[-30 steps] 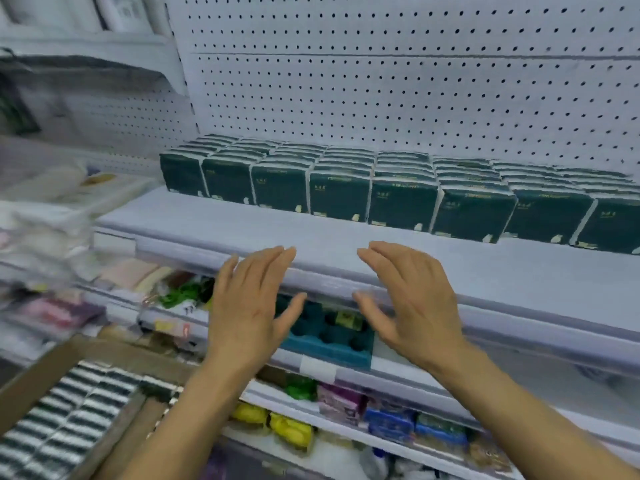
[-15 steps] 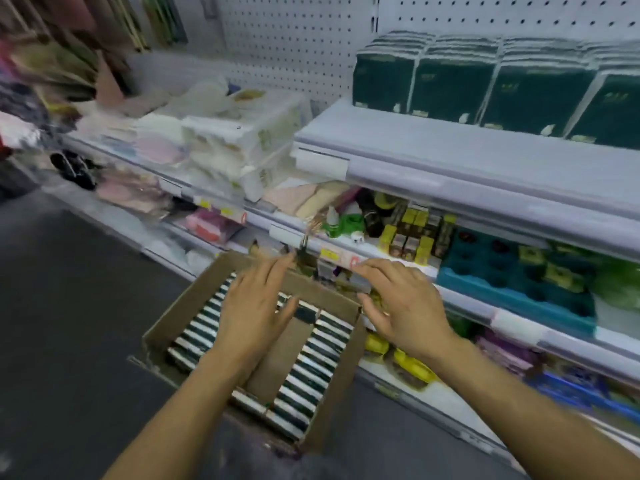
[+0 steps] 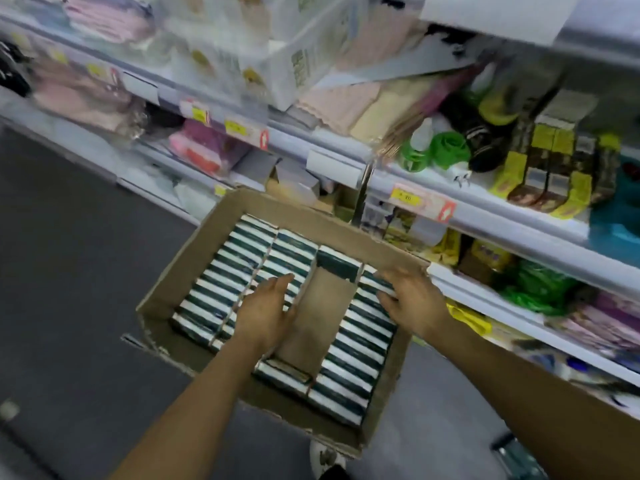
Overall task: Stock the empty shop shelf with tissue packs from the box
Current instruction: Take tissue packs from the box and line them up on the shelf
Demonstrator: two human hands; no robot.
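An open cardboard box (image 3: 162,299) sits on the dark floor beside the shelving. Rows of dark green and white tissue packs (image 3: 221,282) stand on edge inside it, with a bare gap (image 3: 325,306) down the middle. My left hand (image 3: 266,313) is over the packs left of the gap, fingers straight, holding nothing. My right hand (image 3: 415,299) is over the right-hand row of packs (image 3: 360,351), fingers bent down onto the top ones; whether it grips any is hidden. The shelf being stocked is out of view.
Shelves (image 3: 485,216) run along the right and top, packed with folded cloths (image 3: 367,102), green items (image 3: 443,147), yellow boxes (image 3: 554,168) and price tags (image 3: 422,202). Dark floor (image 3: 69,271) lies left of the box. A shoe (image 3: 325,459) shows below the box.
My view has swung down from the upper shelf with its green packs to the box on the floor. Both hands have dropped from the shelf edge into the box.
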